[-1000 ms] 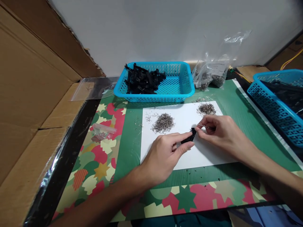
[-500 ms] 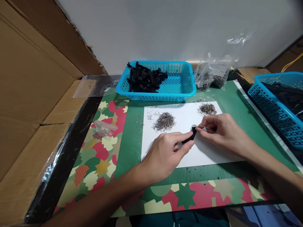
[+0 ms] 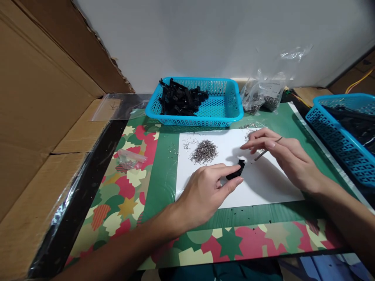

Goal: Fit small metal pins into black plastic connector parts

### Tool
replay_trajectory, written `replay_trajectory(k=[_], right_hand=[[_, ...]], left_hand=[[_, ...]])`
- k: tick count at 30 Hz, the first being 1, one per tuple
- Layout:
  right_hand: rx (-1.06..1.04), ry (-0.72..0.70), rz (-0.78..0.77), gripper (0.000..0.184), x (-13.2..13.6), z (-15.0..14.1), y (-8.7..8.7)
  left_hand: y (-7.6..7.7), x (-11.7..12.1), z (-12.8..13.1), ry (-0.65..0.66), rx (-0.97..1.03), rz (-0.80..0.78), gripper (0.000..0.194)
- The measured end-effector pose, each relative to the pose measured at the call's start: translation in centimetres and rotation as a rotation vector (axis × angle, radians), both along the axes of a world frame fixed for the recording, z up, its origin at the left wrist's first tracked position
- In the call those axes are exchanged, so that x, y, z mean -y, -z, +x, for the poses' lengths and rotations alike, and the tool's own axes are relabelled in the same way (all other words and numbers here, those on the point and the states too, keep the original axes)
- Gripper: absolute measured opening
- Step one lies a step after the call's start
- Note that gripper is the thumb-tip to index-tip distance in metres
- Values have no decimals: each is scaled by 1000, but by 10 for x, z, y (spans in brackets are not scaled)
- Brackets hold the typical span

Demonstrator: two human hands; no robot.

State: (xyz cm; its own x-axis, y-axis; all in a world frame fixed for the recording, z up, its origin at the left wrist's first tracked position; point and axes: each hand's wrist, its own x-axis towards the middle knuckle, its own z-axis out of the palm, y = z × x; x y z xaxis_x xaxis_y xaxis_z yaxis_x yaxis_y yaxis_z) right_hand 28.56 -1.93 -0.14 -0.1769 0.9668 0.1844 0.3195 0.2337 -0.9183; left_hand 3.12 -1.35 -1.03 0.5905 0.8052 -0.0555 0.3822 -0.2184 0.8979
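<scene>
My left hand (image 3: pixel 205 191) grips a small black plastic part (image 3: pixel 240 166) between thumb and index finger, with the part's end sticking out past the fingertips. To its right, my right hand (image 3: pixel 285 156) hovers above the white paper (image 3: pixel 231 197), index finger stretched out to the left. A thin metal rod-like tool (image 3: pixel 259 156) is held in that hand, its tip pointing down toward the black part but apart from it. A pile of small bent wire pieces (image 3: pixel 205 151) lies left of the part. A second wire pile (image 3: pixel 249 135) is partly hidden behind my right hand.
A blue basket (image 3: pixel 195 121) holding black plastic parts (image 3: pixel 181 97) stands at the back. Clear bags (image 3: pixel 271 95) of wire pieces sit beside it. Another blue basket (image 3: pixel 336 132) is at the right. Cardboard (image 3: pixel 38 86) walls the left side; a small plastic bag (image 3: pixel 131 158) lies nearby.
My right hand has moved back from the black part, its fingers lifting and spreading, and the metal tool now shows more fully. The left hand keeps its grip on the part.
</scene>
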Motion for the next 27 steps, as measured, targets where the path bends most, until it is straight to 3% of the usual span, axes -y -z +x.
replay_trajectory(k=[4, 7, 10, 15, 22, 27], right_hand=[[-124, 41, -171, 43, -2, 2, 4], [-358, -68, -363, 45, -3, -4, 5], [-553, -158, -446, 41, -5, -10, 6], [-622, -132, -467, 18, -13, -8, 5], [-714, -28, -491, 29, -19, -3, -2], [-817, 51, -476, 31, -24, 0, 8]], left_hand=[[0, -1, 0, -10, 18, 1, 38], [0, -2, 0, -28, 30, -11, 36], [-1, -3, -1, -20, 29, -21, 37], [-1, -4, -2, -16, 50, -36, 37], [-4, -10, -3, -38, 23, -80, 41], [-4, -12, -2, -53, 35, -110, 42]])
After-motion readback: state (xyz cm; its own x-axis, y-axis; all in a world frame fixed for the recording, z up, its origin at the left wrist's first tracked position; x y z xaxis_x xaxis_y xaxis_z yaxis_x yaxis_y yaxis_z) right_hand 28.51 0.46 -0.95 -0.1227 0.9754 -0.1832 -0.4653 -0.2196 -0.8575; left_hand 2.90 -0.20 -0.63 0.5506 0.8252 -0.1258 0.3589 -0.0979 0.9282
